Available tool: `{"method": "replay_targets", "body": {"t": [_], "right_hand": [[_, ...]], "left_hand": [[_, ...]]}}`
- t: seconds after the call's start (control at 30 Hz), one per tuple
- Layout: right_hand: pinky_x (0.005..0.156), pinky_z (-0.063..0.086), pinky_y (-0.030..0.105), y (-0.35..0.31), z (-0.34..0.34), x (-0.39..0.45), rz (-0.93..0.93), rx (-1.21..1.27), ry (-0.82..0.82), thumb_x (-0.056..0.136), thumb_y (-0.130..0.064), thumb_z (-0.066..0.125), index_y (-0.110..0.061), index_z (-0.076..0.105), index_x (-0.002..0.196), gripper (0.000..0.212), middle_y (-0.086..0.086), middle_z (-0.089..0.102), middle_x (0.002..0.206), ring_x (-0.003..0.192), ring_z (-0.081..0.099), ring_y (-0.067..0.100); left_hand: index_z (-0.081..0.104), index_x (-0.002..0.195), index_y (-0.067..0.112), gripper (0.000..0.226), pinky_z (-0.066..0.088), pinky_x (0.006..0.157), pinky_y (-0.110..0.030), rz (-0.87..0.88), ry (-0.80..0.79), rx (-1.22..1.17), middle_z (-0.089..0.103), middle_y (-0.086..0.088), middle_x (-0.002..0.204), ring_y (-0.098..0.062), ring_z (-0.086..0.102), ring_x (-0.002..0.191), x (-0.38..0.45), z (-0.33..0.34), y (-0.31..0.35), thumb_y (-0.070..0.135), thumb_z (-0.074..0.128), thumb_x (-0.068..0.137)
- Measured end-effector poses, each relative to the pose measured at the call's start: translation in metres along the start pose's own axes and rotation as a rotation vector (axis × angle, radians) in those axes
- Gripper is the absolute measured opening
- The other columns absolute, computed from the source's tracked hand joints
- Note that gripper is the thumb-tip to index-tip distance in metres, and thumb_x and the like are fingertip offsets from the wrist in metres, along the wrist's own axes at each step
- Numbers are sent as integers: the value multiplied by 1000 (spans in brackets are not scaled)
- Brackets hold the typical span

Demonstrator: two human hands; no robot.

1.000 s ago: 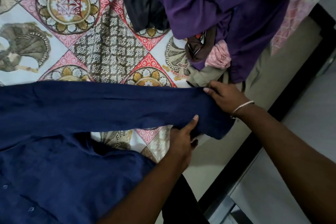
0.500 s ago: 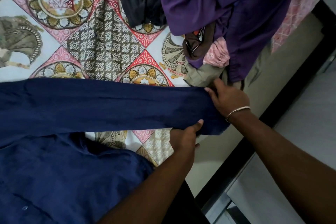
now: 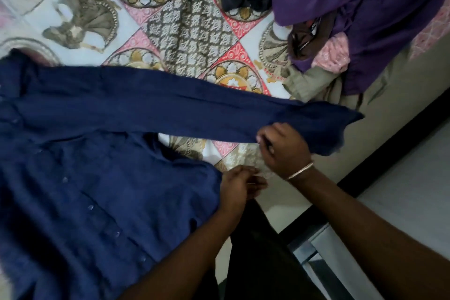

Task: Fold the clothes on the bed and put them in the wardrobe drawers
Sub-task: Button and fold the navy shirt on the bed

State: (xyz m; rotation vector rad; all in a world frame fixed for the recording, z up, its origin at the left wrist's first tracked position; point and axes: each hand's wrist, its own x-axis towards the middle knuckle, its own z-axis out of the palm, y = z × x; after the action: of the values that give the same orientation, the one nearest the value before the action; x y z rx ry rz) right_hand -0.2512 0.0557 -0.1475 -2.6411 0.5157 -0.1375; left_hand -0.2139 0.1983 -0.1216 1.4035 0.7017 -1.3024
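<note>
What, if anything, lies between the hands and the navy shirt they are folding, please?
Nothing visible does: the right hand already grips the sleeve end of the navy shirt, and the left hand is at its body's edge.

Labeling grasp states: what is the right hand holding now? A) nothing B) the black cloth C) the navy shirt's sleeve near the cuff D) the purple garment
C: the right hand pinches the lower edge of the navy shirt sleeve near its cuff end, while the purple garment lies untouched in the pile farther up the bed.
</note>
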Motion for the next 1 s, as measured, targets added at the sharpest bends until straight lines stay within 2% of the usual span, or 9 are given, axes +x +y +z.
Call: {"method": "replay_targets", "body": {"t": [0.07,0.2,0.37,0.5,0.57,0.7,0.8,0.9,1.0], "right_hand": [[65,49,40,-44,22,-20,30,149,-83,92,-29,54,-9,66,91,23,9,62,81,74,58,31],[76,52,39,-115,63,-48,240,240,-265,88,-49,58,-10,66,101,42,9,62,94,89,59,29],[80,43,43,-138,91,-65,428,176,-151,81,-49,61,-3,63,94,48,22,61,95,93,56,40],[73,40,44,-138,85,-75,402,133,-107,86,-26,66,-8,55,85,22,21,55,89,85,53,39],[67,35,37,-141,77,-79,442,310,-123,91,-21,62,-14,43,82,22,7,48,75,72,47,29],[72,38,28,-145,65,-90,541,648,-155,78,-7,51,-27,43,83,22,-4,48,81,77,47,13],[69,44,20,-137,58,-95,722,814,-142,84,16,45,-18,50,81,34,-6,62,75,67,57,2],[70,46,25,-109,58,-101,788,765,-197,79,16,48,-19,63,66,41,-9,66,67,69,59,8],[73,39,32,-97,57,-107,724,630,-286,61,-2,50,-17,62,64,19,4,58,76,78,49,19]], "left_hand": [[63,75,6,17,52,53,-23,220,86,-49,66,-6,59,-17,64,52,-8,-34,-11,-2,54,88],[70,72,26,28,43,56,-19,618,222,162,66,7,68,-6,56,60,-30,-130,-53,0,62,81],[69,89,17,21,49,72,-33,775,537,310,67,8,85,-13,63,81,-63,-246,-115,27,50,90],[61,113,4,31,38,89,-39,612,1063,314,58,-16,105,-35,54,102,-75,-333,-156,14,44,90],[53,132,2,40,33,103,-43,426,1174,240,51,-25,128,-41,47,120,-75,-367,-169,11,51,93],[34,148,3,70,24,114,-49,284,1141,318,36,-25,148,-45,33,135,-76,-401,-190,30,66,92],[32,150,10,80,25,114,-54,228,1144,255,32,-23,150,-46,31,136,-78,-409,-188,47,67,88],[50,131,9,56,38,99,-54,190,1144,238,47,-22,133,-45,46,122,-79,-426,-191,45,63,92],[61,110,5,27,41,85,-34,306,1067,70,61,-10,107,-27,56,100,-88,-443,-196,30,56,99]]}}
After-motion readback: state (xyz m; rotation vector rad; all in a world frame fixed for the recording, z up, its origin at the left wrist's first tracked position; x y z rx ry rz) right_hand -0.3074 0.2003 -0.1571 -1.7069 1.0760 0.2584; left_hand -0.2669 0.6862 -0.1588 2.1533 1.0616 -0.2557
